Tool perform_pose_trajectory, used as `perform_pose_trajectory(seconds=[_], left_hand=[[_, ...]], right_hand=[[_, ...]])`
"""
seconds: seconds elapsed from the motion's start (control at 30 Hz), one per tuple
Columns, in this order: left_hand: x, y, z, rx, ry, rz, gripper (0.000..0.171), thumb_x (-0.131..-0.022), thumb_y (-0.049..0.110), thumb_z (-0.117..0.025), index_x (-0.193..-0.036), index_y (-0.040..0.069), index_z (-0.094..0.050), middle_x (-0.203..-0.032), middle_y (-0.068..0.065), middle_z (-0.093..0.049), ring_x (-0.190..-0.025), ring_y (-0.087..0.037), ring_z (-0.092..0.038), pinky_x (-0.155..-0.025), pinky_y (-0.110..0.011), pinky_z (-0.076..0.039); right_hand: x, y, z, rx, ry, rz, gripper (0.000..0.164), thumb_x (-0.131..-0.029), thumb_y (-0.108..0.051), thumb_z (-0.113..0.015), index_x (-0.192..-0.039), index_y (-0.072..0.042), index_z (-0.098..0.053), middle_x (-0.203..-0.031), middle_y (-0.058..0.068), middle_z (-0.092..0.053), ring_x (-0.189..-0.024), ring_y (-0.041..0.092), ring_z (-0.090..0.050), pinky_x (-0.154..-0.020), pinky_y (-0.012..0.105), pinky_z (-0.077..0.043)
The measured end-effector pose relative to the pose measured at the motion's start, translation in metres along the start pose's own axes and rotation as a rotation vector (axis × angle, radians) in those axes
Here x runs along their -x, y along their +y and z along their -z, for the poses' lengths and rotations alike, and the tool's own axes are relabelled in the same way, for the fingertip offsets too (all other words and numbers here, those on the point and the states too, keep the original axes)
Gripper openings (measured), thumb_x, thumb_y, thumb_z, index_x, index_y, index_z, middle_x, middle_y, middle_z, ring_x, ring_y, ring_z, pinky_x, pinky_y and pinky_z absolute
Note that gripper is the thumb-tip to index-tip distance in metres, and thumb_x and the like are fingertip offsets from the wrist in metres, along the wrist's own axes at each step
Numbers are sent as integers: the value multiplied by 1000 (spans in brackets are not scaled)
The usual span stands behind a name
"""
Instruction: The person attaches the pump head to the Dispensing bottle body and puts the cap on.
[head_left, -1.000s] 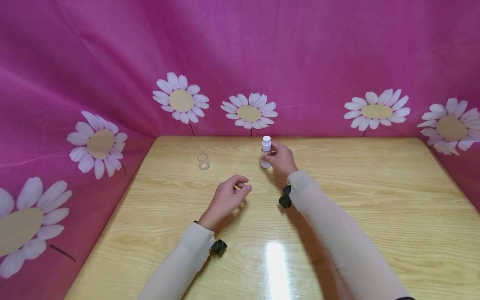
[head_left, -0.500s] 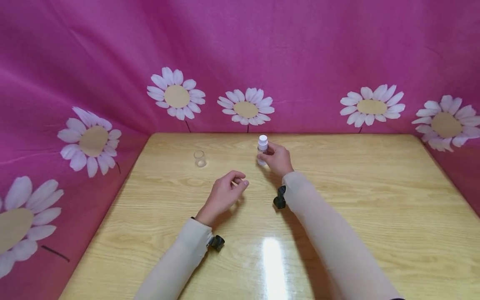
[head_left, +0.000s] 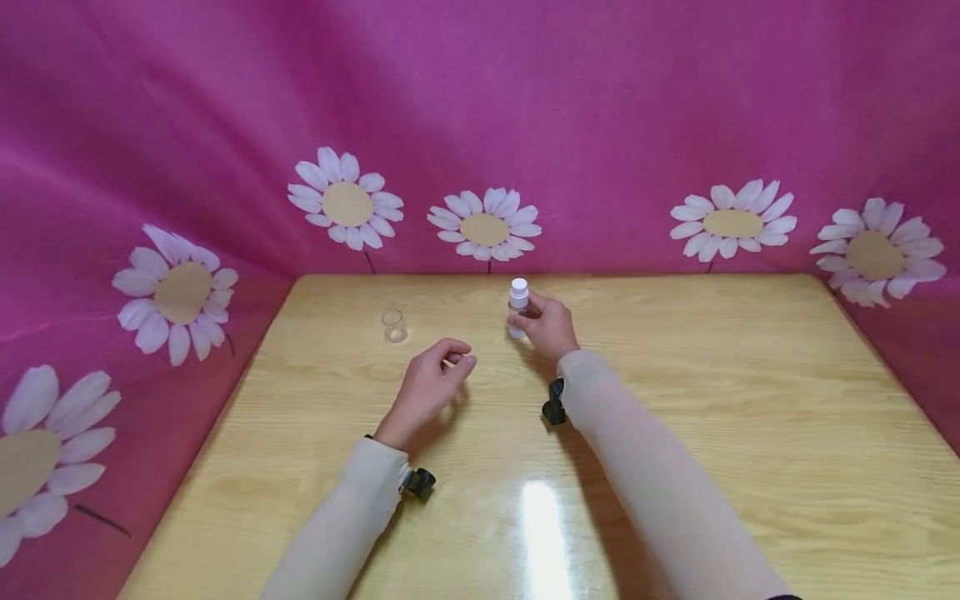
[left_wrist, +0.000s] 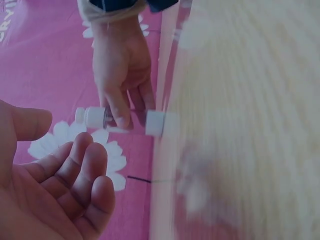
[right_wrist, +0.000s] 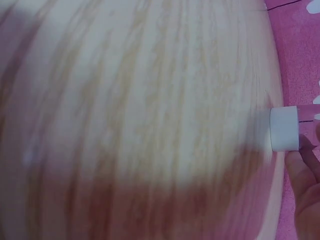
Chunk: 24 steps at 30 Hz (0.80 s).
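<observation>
Towards the back of the table stands a small upright bottle (head_left: pixel 518 293) with a white top, a see-through middle and a white base (left_wrist: pixel 155 123). My right hand (head_left: pixel 551 327) grips its middle from the right, thumb in front; in the right wrist view only the white base (right_wrist: pixel 284 129) and part of the fingers (right_wrist: pixel 301 175) show. The base is at or very near the tabletop. My left hand (head_left: pixel 426 387) hovers nearer to me, left of the bottle, fingers loosely bent and holding nothing. A small clear cup-shaped piece (head_left: pixel 394 327) sits beyond it to the left.
The glossy wooden table (head_left: pixel 750 400) meets a pink cloth (head_left: pixel 600 108) with printed daisies at the back and both sides. A bright light reflection lies on the table's near middle. Small black cameras (head_left: pixel 553 403) are strapped to both wrists.
The head view has shifted slightly, so everything sits a little further left. My left hand has drawn a little left, away from the bottle. The right hand keeps its grip on the bottle.
</observation>
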<state>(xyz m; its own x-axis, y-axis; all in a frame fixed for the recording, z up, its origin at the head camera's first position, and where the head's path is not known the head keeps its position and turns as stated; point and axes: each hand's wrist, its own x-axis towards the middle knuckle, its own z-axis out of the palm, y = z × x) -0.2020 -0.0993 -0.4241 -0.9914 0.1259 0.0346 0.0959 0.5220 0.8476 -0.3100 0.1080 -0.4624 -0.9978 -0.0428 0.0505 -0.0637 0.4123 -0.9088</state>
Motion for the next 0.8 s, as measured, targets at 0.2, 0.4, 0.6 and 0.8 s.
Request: perform_pose_trajectory(seconds=[0.2,0.4,0.6,0.8], left_hand=[[-3,-1,10,-1,53,-6,29,-97,28,-61,-118,8,-66,-103,-7,-67,-77,-14,-56,-67,-26,-46],[-13,-1,31,-38,208,-28,27,-96,26,-62,-115,8,-67,-107,-11,-69,-77,-17,-56,-67,-26,-44],[-23,-6,50,-86,337,36,29,-95,23,-63,-118,6,-65,-116,-12,-64,-89,-25,-61,-77,-32,-45],[-34,-16,50,-150,379,56,36,-93,21,-63,-124,3,-60,-127,-14,-55,-103,-31,-59,-91,-44,-44]], right_hand=[[3,2,-3,-5,-20,-10,55,-89,-10,-73,-141,-15,-56,-130,15,-67,-121,30,-65,-104,41,-51],[3,-1,1,-3,-4,9,55,-89,-9,-72,-142,-14,-56,-130,15,-67,-120,30,-65,-103,41,-51],[4,-5,0,-22,-4,6,54,-89,-10,-73,-141,-13,-57,-130,16,-66,-121,30,-65,-104,40,-51],[3,-2,0,-10,-6,7,55,-89,-10,-73,-142,-14,-55,-130,16,-66,-121,29,-65,-104,40,-51]])
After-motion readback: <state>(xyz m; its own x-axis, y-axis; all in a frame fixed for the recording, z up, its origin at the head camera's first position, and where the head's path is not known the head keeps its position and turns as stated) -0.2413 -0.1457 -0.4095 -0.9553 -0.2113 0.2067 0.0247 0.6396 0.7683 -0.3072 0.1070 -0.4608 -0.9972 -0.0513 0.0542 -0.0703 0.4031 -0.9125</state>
